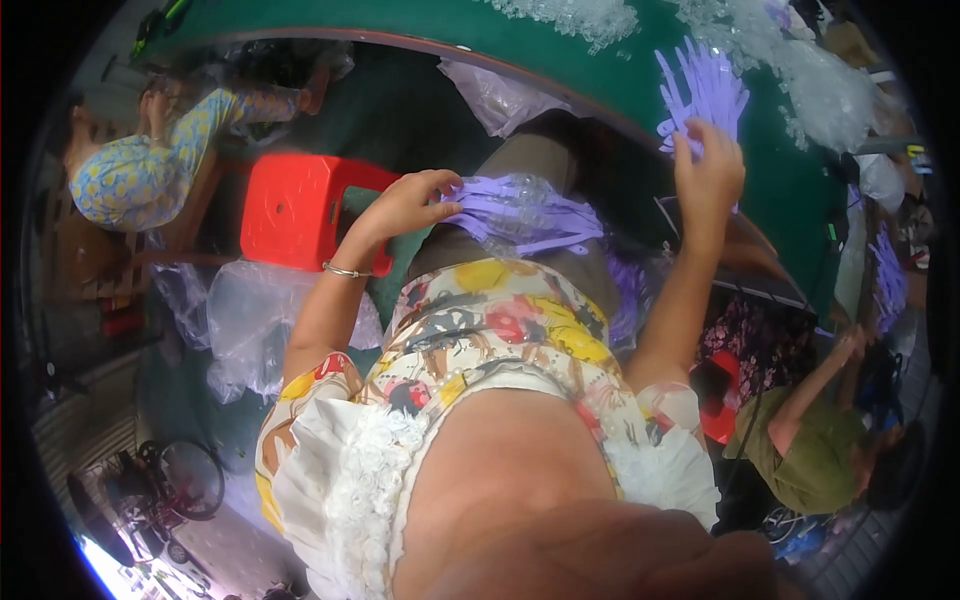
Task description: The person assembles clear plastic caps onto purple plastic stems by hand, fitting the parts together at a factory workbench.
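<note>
A bunch of thin lilac plastic strips lies across my lap, with clear plastic pieces among them. My left hand is at the left end of this bunch, its thumb and fingers closed on the strip ends. Up on the green table, a second bundle of lilac strips is fanned out, narrow ends pointing away. The near end of that bundle is between the curled fingers of my right hand; the fingers partly cover it.
Small clear plastic pieces are heaped along the table's far side. A red stool and clear plastic bags are at my left. One person sits at far left, another at right near more lilac strips.
</note>
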`<action>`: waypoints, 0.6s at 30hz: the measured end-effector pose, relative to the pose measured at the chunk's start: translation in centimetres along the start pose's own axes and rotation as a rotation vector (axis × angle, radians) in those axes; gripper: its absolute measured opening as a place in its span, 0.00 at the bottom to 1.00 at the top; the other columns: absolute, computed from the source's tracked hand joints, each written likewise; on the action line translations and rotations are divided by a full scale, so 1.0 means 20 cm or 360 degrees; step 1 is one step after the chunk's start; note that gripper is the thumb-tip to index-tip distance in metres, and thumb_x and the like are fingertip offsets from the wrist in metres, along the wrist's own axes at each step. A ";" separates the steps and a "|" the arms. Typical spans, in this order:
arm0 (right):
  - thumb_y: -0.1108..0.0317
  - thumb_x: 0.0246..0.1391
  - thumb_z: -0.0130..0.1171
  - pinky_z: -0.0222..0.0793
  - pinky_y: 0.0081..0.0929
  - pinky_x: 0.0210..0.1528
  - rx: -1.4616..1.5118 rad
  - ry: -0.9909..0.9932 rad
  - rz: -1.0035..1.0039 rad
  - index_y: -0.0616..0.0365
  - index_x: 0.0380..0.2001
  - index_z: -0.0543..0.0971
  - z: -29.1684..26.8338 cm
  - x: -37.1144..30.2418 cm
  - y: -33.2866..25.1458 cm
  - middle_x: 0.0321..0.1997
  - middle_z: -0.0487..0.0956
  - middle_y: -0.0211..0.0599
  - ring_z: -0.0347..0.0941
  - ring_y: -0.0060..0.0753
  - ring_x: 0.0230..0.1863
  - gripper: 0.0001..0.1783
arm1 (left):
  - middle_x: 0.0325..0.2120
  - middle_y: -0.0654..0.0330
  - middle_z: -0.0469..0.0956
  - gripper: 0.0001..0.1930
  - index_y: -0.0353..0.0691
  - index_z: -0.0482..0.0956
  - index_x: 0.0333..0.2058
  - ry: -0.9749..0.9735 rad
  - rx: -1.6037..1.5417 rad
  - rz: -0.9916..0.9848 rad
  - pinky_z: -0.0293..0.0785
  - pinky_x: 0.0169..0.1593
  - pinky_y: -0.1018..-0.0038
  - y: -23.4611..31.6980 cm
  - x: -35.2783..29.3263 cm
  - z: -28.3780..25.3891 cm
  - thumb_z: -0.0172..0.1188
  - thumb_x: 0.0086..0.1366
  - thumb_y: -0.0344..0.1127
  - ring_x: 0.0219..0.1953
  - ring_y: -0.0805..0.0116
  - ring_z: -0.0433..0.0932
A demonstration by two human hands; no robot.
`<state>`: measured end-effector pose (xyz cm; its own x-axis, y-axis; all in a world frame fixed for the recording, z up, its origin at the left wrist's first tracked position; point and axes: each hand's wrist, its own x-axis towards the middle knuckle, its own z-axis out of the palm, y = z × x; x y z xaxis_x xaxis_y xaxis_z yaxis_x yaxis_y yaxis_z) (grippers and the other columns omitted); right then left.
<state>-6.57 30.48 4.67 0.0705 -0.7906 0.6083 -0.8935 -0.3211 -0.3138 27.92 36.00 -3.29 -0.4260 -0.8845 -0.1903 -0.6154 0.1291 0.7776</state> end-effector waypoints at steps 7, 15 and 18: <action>0.69 0.45 0.52 0.65 0.41 0.40 -0.0416 -0.0222 0.0047 0.58 0.34 0.76 0.13 0.08 0.16 0.33 0.76 0.44 0.70 0.49 0.37 0.11 | 0.29 0.51 0.77 0.15 0.31 0.74 0.38 0.0168 -0.0291 0.0076 0.72 0.37 0.72 0.07 0.08 0.06 0.58 0.54 0.33 0.31 0.63 0.77; 0.69 0.48 0.47 0.65 0.40 0.43 0.0043 0.0077 0.0203 0.63 0.38 0.75 0.11 0.24 0.24 0.39 0.74 0.51 0.70 0.52 0.40 0.14 | 0.29 0.54 0.77 0.13 0.30 0.74 0.38 0.0150 -0.0521 0.0104 0.72 0.35 0.76 0.22 0.24 0.02 0.57 0.55 0.32 0.31 0.70 0.76; 0.70 0.46 0.50 0.65 0.43 0.41 0.0080 -0.0032 0.0270 0.66 0.35 0.74 0.21 0.36 0.23 0.35 0.73 0.53 0.69 0.55 0.38 0.13 | 0.29 0.54 0.77 0.13 0.31 0.74 0.37 0.0145 -0.0621 0.0183 0.72 0.36 0.76 0.32 0.37 0.03 0.57 0.55 0.32 0.31 0.69 0.76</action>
<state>-8.27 21.08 4.62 -0.0701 -0.8458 0.5288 -0.8700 -0.2075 -0.4473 20.35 30.51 -0.15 -0.4060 -0.9125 -0.0490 -0.2623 0.0650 0.9628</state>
